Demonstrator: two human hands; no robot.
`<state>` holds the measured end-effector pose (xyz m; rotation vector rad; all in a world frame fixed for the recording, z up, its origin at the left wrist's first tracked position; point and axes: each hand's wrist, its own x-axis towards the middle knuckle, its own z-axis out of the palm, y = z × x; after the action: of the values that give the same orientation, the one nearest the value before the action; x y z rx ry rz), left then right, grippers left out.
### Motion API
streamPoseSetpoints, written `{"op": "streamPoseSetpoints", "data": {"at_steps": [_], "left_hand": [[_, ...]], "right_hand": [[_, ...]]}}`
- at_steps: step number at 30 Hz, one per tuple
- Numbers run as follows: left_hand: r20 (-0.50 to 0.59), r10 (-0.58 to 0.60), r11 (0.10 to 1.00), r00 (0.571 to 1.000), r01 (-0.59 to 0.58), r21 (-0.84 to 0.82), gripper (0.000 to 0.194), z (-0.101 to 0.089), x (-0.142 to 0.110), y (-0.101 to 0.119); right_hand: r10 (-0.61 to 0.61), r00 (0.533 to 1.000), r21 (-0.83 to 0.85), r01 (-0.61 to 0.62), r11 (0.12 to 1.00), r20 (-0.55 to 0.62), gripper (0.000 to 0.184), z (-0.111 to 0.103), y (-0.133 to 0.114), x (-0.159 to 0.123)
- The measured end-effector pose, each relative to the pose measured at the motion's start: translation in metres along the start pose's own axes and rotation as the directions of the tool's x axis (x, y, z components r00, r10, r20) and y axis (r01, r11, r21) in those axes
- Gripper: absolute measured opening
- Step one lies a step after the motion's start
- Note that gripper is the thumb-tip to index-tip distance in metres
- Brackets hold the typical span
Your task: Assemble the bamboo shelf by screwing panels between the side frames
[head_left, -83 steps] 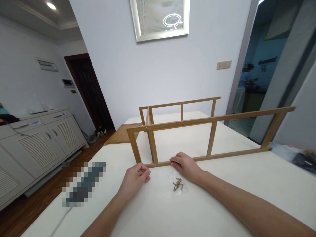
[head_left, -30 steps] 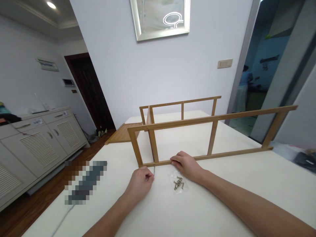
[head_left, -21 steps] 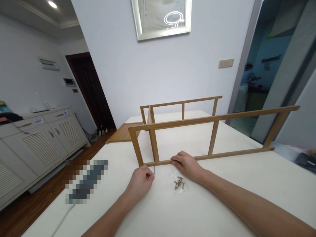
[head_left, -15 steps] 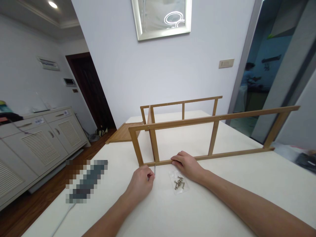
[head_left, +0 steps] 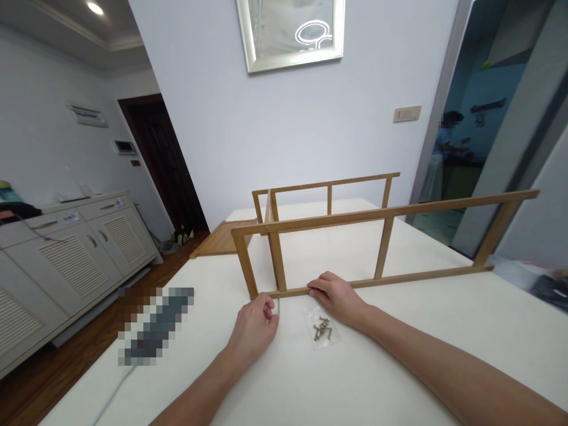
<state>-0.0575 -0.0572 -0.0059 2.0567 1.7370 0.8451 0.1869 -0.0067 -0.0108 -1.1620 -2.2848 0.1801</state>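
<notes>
A wooden rack frame point(head_left: 331, 221) lies on its side on the white table, with two ladder-like sides joined by a slatted board at its left end. At its near lower rail, my left hand point(head_left: 252, 326) has its fingers curled around a thin metal hex key point(head_left: 279, 305). The tip of the key meets the rail below an upright; the rest is mostly hidden by the fingers. My right hand point(head_left: 341, 300) grips the same rail further right, fingertips over its top. Between my hands lies a clear plastic bag point(head_left: 333, 342) with several screws point(head_left: 322, 329) on it.
A wooden slatted panel point(head_left: 217, 239) lies at the table's far left. On the left edge is a blurred-out dark object point(head_left: 160, 325) with a white cable point(head_left: 113, 393). A white cabinet point(head_left: 80, 248) stands left. Another person point(head_left: 439, 148) is in the room beyond the doorway.
My left hand has turned and its fingers have shifted up around the hex key. My right hand and the wooden frame stay put. The person in the far room has moved slightly.
</notes>
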Motion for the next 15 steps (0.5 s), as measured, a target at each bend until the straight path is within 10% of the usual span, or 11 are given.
{"op": "streamPoseSetpoints", "data": {"at_steps": [15], "left_hand": [[-0.101, 0.254, 0.967, 0.962, -0.249, 0.060, 0.024, 0.017, -0.004, 0.003]], "right_hand": [[-0.002, 1.000, -0.001, 0.002, 1.000, -0.001, 0.023, 0.000, -0.002, 0.001]]}}
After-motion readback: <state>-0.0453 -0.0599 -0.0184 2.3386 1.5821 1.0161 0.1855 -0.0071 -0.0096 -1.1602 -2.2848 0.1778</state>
